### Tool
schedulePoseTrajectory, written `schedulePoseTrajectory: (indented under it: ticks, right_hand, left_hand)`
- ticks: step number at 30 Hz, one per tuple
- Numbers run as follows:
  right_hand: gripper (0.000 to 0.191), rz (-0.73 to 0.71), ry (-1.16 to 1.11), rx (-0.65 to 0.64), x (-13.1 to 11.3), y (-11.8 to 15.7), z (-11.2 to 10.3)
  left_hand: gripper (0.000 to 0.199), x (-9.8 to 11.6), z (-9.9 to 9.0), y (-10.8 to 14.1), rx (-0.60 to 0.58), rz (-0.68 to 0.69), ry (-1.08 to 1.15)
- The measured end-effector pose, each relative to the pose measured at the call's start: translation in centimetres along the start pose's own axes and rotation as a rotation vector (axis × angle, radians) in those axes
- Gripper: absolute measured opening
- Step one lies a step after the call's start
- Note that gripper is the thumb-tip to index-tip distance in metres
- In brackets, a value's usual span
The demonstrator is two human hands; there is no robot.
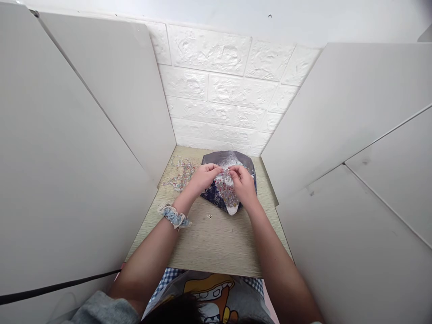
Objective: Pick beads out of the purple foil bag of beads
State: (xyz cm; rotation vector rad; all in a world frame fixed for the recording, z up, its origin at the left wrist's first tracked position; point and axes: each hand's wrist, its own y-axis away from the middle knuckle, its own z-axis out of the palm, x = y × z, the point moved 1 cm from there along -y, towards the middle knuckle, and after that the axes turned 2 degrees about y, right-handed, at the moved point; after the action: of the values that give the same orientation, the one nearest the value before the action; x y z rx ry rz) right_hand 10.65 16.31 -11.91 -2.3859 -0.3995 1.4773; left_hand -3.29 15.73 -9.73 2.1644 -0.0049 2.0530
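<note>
Both hands meet above an opened bag with a silvery inside and a dark blue patterned outside. Many small coloured beads lie on its pale inner surface. My left hand pinches thumb and forefinger together at the left of the bag. Close by on the right, my right hand is also pinched, its fingertips near the left ones. A tiny beaded piece seems to run between the two pinches, too small to make out clearly. A blue scrunchie is round my left wrist.
Strings of coloured beads lie at the back left of the wooden table. A tiny item rests in front of the bag. White panels flank both sides, and a white brick-patterned wall stands behind.
</note>
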Motion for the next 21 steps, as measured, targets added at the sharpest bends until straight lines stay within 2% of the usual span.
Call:
schedulePoseTrajectory:
  ticks: [5,9,14,21]
  right_hand:
    - [0.016,0.143,-0.471,-0.071,-0.4,0.1,0.4]
    - [0.018,0.228,-0.698,-0.116,-0.3,0.2,0.8]
    - [0.017,0.272,-0.848,-0.135,0.0,0.4,1.0]
    - [0.018,0.277,-0.876,-0.126,0.0,0.4,1.2]
  left_hand:
    - [0.028,-0.1,0.3,0.1,-0.093,0.080,-0.030]
    - [0.031,-0.2,0.4,0.2,-0.129,0.081,-0.007]
    - [0.032,-0.1,0.5,0.2,-0.131,0.085,0.006]
    - [0.031,0.2,0.4,0.4,-0.127,0.104,0.009]
